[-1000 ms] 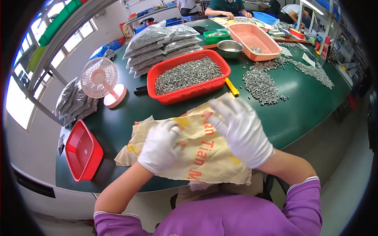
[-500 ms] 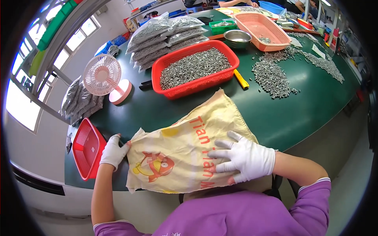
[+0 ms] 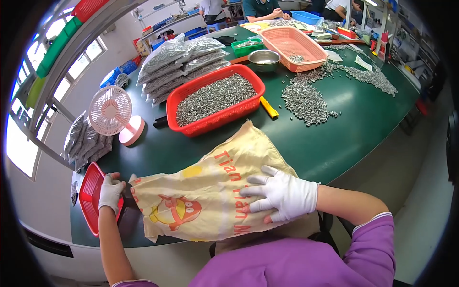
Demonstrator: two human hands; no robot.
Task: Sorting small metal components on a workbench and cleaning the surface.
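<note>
From the head view, a big soft cloth sack, pale yellow with a red cartoon picture and red letters [image 3: 205, 196], lies flat on the near edge of the dark green table [image 3: 363, 119], right in front of the person. The right hand [image 3: 279, 195], in a white glove, lies open on the sack with its fingers spread, pressing the cloth down and not gripping it. The left hand [image 3: 111, 192], also in a white glove, is at the sack's left end, beside a small red plastic basket [image 3: 91, 201]; its fingers curl around something there, but I cannot tell if it is the cloth edge or the basket rim. The sack looks thin, floppy and light, and it wrinkles easily, so I think it will bend and slide on the smooth table. It is not breakable. A good place to hold it looks like a corner or an open edge, pinched with the fingers. Farther away sit a big red basket full of small grey metal pieces [image 3: 215, 98], a loose grey pile of the same pieces [image 3: 306, 100], a small pink and white fan [image 3: 111, 111] and clear bags of parts [image 3: 181, 60].
</note>
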